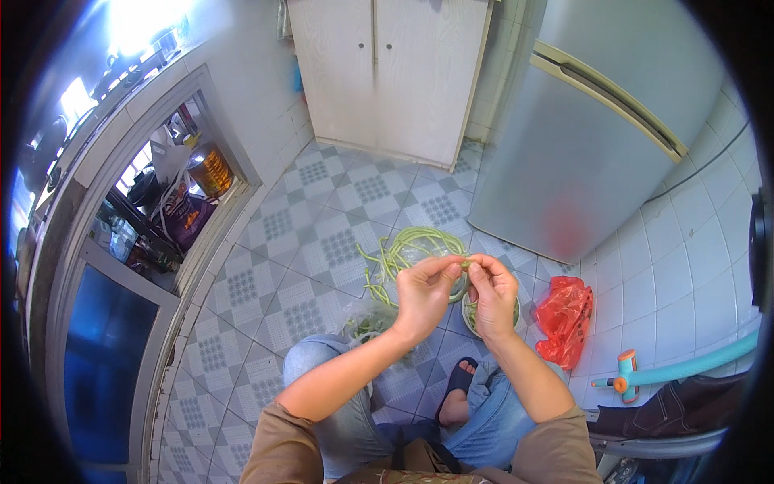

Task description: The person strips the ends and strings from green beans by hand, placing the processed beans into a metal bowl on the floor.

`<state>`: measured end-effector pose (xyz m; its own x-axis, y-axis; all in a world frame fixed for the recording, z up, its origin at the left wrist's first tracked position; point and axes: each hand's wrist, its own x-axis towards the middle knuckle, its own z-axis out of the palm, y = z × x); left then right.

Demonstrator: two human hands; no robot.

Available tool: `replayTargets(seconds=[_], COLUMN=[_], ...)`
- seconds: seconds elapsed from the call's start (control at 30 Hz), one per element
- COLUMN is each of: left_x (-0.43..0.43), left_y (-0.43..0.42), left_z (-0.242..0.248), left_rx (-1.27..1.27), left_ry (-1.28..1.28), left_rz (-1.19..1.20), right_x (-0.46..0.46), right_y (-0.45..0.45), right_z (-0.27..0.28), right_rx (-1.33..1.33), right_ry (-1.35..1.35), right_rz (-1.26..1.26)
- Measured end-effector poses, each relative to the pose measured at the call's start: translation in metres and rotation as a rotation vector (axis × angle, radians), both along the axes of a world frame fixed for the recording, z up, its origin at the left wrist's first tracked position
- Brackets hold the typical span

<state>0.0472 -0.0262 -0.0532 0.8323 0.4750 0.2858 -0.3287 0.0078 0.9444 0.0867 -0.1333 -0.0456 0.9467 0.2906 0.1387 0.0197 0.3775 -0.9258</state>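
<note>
My left hand (423, 296) and my right hand (497, 296) meet at the fingertips, pinching a short green bean piece (465, 264) between them. Behind them on the floor lies a loose heap of long green beans (411, 242), partly over clear plastic. Under my right hand stands a pale round bowl (465, 316) with cut green pieces in it; the hand covers part of it. A clear plastic bag (357, 311) with green bits inside rests near my left knee, partly behind my left forearm.
A crumpled red plastic bag (565, 317) lies by the tiled wall at right. The grey refrigerator (562, 163) and a white cabinet (417, 85) stand ahead. At left, an open cupboard (257, 181) holds an oil bottle (210, 169) and bags. A teal hose (689, 366) runs at right.
</note>
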Motion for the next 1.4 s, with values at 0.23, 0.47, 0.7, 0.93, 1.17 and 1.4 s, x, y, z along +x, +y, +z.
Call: replayTargets(seconds=[0.23,0.47,0.7,0.93,1.17,1.4], left_x=[0.001,-0.004,-0.008,-0.011,0.007,0.000], left_y=[-0.003,0.016,0.101,0.140,0.113,0.028], left_z=[0.003,-0.004,-0.058,-0.110,-0.078,-0.010], left_rx=[-0.184,-0.247,0.993,1.234,1.059,0.593], left_ry=[0.025,0.171,0.795,1.103,1.097,0.159], left_rz=[-0.043,-0.100,-0.329,-0.532,-0.454,-0.073], right_x=[0.006,0.012,0.028,0.037,0.040,0.029], right_y=[0.001,-0.010,-0.035,-0.035,-0.042,-0.037], right_z=[-0.001,0.010,0.027,0.020,0.019,0.029], right_rx=[0.051,0.126,0.098,0.068,0.093,0.179], right_ry=[0.034,0.079,0.000,-0.015,0.032,0.003], right_rz=[0.028,0.054,-0.042,0.001,0.030,0.222])
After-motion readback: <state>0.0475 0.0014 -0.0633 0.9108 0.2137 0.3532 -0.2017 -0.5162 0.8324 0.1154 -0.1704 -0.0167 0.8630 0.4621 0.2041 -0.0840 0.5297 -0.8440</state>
